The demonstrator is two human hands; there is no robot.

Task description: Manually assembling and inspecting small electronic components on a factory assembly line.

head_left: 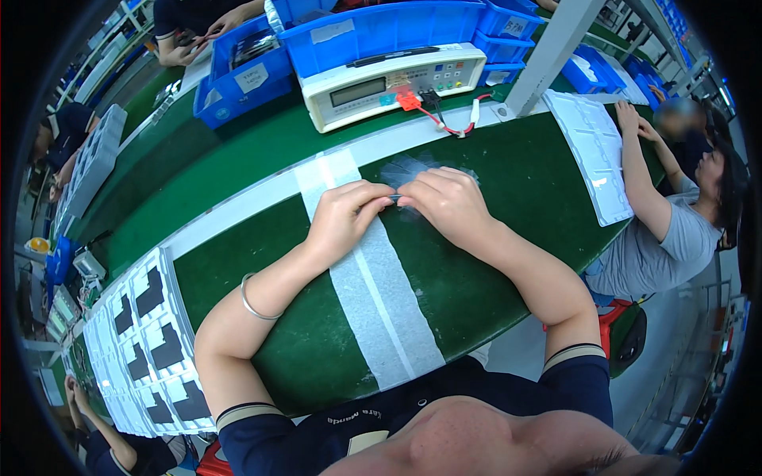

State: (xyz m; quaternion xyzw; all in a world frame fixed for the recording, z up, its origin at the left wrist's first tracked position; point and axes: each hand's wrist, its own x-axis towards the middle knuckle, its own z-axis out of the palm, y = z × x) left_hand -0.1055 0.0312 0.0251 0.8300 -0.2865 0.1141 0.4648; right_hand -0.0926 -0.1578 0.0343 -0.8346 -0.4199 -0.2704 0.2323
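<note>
Both my hands meet over the green table mat [492,278], fingertips almost touching. My left hand [343,218] is closed in a pinch on one end of a small, thin, greyish piece [394,196]. My right hand [451,205] pinches its other end; most of the piece is hidden by the fingers, so its kind cannot be made out. Behind and under the right hand lie thin, clear film-like sheets [403,168]. A pale, translucent strip [361,293] with a white line down its middle runs across the mat below my left hand.
To the left, a white tray [105,337] holds several flat black pieces [167,347]. A bench meter [325,123] with red and black leads [452,129] stands ahead, before blue bins [381,36]. Another white tray [587,159] lies right, near a co-worker [659,230]. A metal post [548,63] rises behind.
</note>
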